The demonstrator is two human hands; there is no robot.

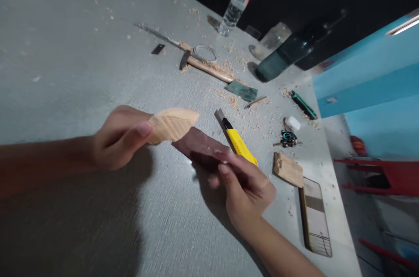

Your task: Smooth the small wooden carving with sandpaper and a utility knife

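My left hand (126, 137) grips a pale carved piece of wood (173, 125), leaf-shaped with a pointed tip and visible grain, thumb pressed on its near end. Fingers of my right hand (247, 187) are pinched on the right end of a brown strip of sandpaper (204, 144). The strip's left end reaches just under the wood's tip; whether they touch I cannot tell. Beyond my right hand lies a yellow utility knife (240, 144) with its blade out, pointing away.
A hammer (209, 70), a green sandpaper piece (241, 90) and wood shavings lie farther back. A water bottle (240, 0), a glass (273, 41) and a dark bottle (284, 56) stand at the far edge. Rightward are keys (288, 138), a wood block (288, 169) and a phone (316, 216).
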